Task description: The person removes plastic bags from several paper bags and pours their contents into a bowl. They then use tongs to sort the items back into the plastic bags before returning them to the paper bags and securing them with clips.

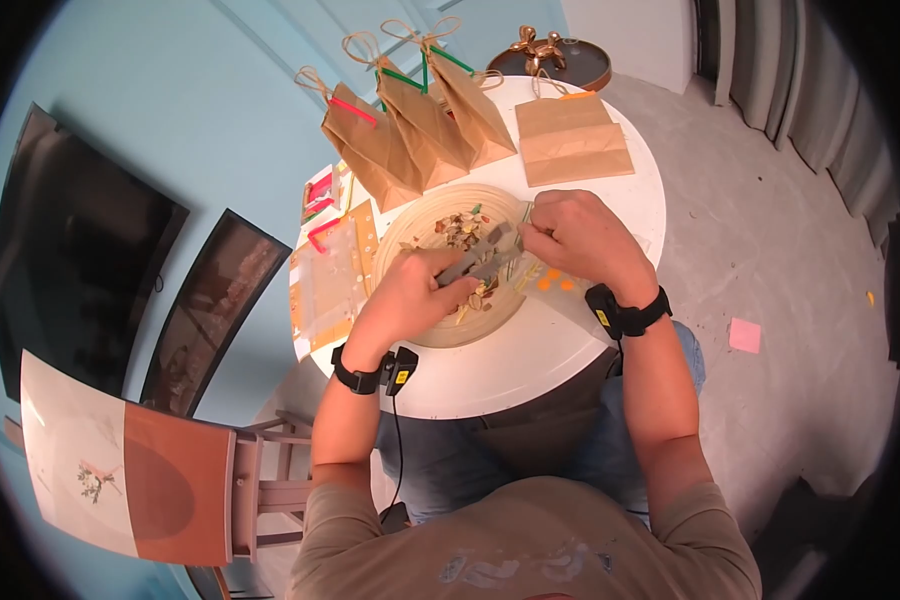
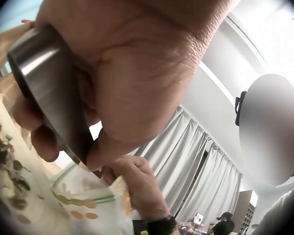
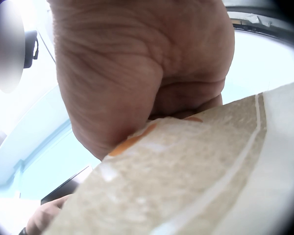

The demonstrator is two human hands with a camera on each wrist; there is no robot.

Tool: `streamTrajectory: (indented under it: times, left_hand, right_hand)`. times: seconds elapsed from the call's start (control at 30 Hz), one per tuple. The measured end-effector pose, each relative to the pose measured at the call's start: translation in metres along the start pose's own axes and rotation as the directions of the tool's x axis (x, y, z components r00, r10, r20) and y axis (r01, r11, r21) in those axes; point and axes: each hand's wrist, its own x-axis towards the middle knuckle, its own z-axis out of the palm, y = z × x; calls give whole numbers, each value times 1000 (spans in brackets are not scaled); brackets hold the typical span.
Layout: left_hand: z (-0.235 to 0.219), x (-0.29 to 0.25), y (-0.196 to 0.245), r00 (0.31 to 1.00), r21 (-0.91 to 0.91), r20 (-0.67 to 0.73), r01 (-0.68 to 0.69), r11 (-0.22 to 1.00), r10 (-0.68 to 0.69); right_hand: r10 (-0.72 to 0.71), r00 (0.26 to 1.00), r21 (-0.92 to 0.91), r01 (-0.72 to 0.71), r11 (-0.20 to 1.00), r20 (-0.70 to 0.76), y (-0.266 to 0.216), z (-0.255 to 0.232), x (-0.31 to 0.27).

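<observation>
A round wooden bowl (image 1: 436, 336) on the white table (image 1: 510, 370) holds a dried flower and leaf mix (image 1: 460, 230). My left hand (image 1: 418, 290) grips the handle of a grey metal scoop (image 1: 480, 262) over the bowl; the left wrist view shows its fingers wrapped round the steel handle (image 2: 49, 88). My right hand (image 1: 570, 240) pinches the mouth of a clear bag with orange dots (image 1: 553, 285) at the bowl's right rim, close to the scoop's tip. That bag (image 3: 186, 171) fills the right wrist view under my palm.
Three brown paper bags (image 1: 410, 130) stand at the back of the table and a fourth (image 1: 570, 140) lies flat. A stack of clear dotted bags (image 1: 335, 275) lies left of the bowl. A gold balloon dog (image 1: 535, 45) sits behind. A chair (image 1: 170, 480) stands at my left.
</observation>
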Motion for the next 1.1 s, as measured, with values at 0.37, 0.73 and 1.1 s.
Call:
streamTrajectory:
  times: [0.37, 0.73, 1.1]
  left_hand:
    - [20, -3, -47, 1000, 411, 2, -15, 911, 15]
    - [13, -6, -84, 990, 457, -85, 138, 878, -112]
    - [23, -14, -80, 994, 453, -108, 41, 891, 9]
  right_hand:
    - [-71, 994, 12, 72, 997, -79, 8, 0, -3]
    - [-4, 1000, -6, 4, 1000, -5, 3, -4, -3]
    - [3, 1000, -21, -3, 1000, 6, 5, -2, -2]
